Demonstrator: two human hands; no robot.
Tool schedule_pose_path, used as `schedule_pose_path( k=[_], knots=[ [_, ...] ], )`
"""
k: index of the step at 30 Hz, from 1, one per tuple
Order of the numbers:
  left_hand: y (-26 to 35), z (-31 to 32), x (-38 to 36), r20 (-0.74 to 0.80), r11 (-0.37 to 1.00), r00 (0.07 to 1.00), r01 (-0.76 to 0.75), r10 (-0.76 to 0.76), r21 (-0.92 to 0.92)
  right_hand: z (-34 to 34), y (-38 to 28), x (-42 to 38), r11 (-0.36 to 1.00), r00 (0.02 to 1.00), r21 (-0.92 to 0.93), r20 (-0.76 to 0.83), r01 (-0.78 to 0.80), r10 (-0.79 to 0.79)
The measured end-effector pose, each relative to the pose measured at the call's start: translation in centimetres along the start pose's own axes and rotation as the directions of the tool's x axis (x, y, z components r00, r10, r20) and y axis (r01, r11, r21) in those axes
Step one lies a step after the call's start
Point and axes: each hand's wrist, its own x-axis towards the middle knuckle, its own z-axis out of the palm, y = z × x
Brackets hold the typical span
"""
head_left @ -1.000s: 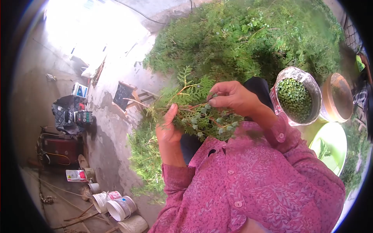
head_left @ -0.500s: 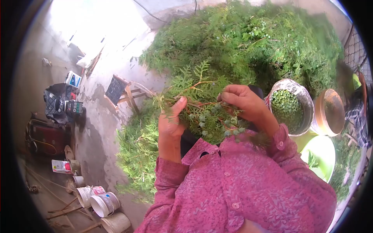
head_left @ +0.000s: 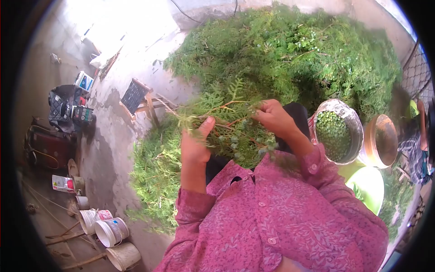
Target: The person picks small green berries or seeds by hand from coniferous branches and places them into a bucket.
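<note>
A leafy conifer branch (head_left: 224, 123) with small blue-green cones is held in front of my chest. My left hand (head_left: 195, 147) is closed round its stem, thumb on top. At the branch's right side, my right hand (head_left: 277, 119) is closed in a pinch on one of its twigs; the fingertips partly hide the exact spot. More cones (head_left: 268, 148) hang on the branch below my right hand. To the right stands a bucket of picked green cones (head_left: 333, 129).
A large heap of cut conifer branches (head_left: 272, 45) lies ahead, with more greenery (head_left: 156, 174) at the left. A tan bucket (head_left: 384, 140) and a lime-green basin (head_left: 369, 188) stand at right. A small wooden stool (head_left: 136, 97) and white buckets (head_left: 111, 232) are at left.
My right hand has shifted slightly left along the branch, and its fingers now pinch closer to the middle. My left hand keeps its hold. The whole view has turned a little.
</note>
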Motion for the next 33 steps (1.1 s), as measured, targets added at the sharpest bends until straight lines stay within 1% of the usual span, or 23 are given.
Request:
schedule_pose_path(
  k=[2,3,5,7,8,9,10,12,14,15,16,17,18,19,21,22,23,25,27,28,29,31,33],
  knots=[
    [-0.6,-0.2,0.0,-0.024,0.998,0.998,-0.051,0.052,0.03,0.5,2.6,1.7,0.999,0.987,-0.033,-0.162,0.016,-0.021],
    [-0.7,-0.2,0.1,-0.046,0.992,0.993,-0.104,0.107,0.064,0.2,3.3,2.3,0.999,0.987,-0.036,-0.161,0.019,-0.024],
    [1.3,0.3,-1.1,-0.057,0.992,0.991,-0.118,0.121,0.039,-0.9,4.5,2.3,0.984,0.92,-0.179,-0.384,0.009,-0.078],
    [2.4,-1.5,-0.4,-0.102,0.99,0.988,-0.106,0.115,0.089,-2.8,5.1,1.5,0.998,0.856,0.052,-0.517,0.021,0.009],
    [2.2,-2.5,-0.2,-0.11,0.99,0.987,-0.107,0.116,0.09,-4.4,5.1,0.3,0.993,0.824,0.08,-0.566,0.082,-0.022],
    [2.3,-2.9,-0.1,-0.136,0.991,0.982,-0.126,0.131,0.047,-6.0,4.2,-1.3,0.94,0.8,0.312,-0.595,0.14,0.079],
    [2.3,-3.0,-0.1,-0.159,0.989,0.977,-0.145,0.144,0.002,-8.2,4.1,-3.0,0.923,0.75,0.319,-0.659,0.216,0.053],
    [2.7,-2.8,-0.6,-0.153,0.994,0.983,-0.103,0.096,-0.033,-11.2,3.6,-6.7,0.939,0.445,0.026,-0.885,0.342,-0.138],
    [2.6,-3.4,-0.1,-0.087,0.989,0.994,-0.079,0.069,-0.125,-17.1,8.1,-10.2,0.953,0.321,-0.263,-0.899,0.147,-0.298],
    [2.3,-4.2,0.3,-0.053,0.986,0.999,0.005,-0.014,-0.168,-18.6,10.2,-11.7,0.857,0.337,-0.471,-0.858,-0.21,-0.389],
    [2.4,-4.0,0.3,-0.046,0.985,0.999,0.012,-0.02,-0.171,-19.5,12.2,-13.2,0.605,0.384,-0.595,-0.804,-0.529,-0.454],
    [2.5,-3.6,0.2,-0.047,0.981,0.998,0.041,-0.051,-0.192,-20.4,14.0,-14.5,0.427,0.508,-0.55,-0.833,-0.718,-0.219],
    [2.6,-3.3,0.2,-0.051,0.975,0.996,0.063,-0.075,-0.215,-20.4,13.7,-14.6,0.194,0.544,-0.527,-0.838,-0.827,0.044],
    [2.4,-3.2,0.4,-0.054,0.974,0.996,0.059,-0.072,-0.22,-20.7,13.4,-14.4,0.192,0.548,-0.532,-0.836,-0.825,0.039],
    [2.2,-3.3,0.3,-0.11,0.987,0.991,0.064,-0.081,-0.149,-19.4,12.3,-14.0,0.361,0.594,-0.552,-0.805,-0.752,0.005],
    [2.2,-3.2,0.3,-0.109,0.988,0.991,0.068,-0.083,-0.139,-18.1,10.9,-13.2,0.587,0.578,-0.506,-0.812,-0.632,-0.077],
    [2.2,-2.9,0.4,-0.079,0.987,0.994,0.064,-0.076,-0.146,-17.1,9.3,-11.8,0.71,0.604,-0.431,-0.797,-0.557,-0.01],
    [2.2,-2.5,0.5,-0.045,0.987,0.997,0.056,-0.064,-0.148,-14.6,6.3,-8.4,0.965,0.782,-0.212,-0.624,-0.155,-0.012],
    [1.9,-2.2,0.4,-0.074,0.991,0.996,0.034,-0.043,-0.128,-10.8,1.9,-5.4,0.997,0.903,-0.075,-0.428,0.017,-0.047],
    [1.8,-2.0,0.2,-0.073,0.992,0.997,0.031,-0.04,-0.126,-8.9,-0.4,-4.4,0.997,0.947,-0.076,-0.319,0.023,-0.047],
    [1.8,-1.8,0.1,-0.057,0.992,0.997,0.039,-0.047,-0.124,-7.1,-1.5,-3.3,0.989,0.98,0.082,-0.166,0.122,-0.107],
    [1.7,-1.5,-0.1,-0.043,0.992,0.998,0.043,-0.048,-0.118,-4.2,-2.7,-1.5,0.968,0.985,0.21,0.079,0.135,-0.154],
    [1.7,-1.5,-0.2,-0.02,0.986,0.998,0.059,-0.063,-0.153,-2.0,-3.6,-0.6,0.96,0.973,0.239,0.14,0.148,-0.185]
  ],
)
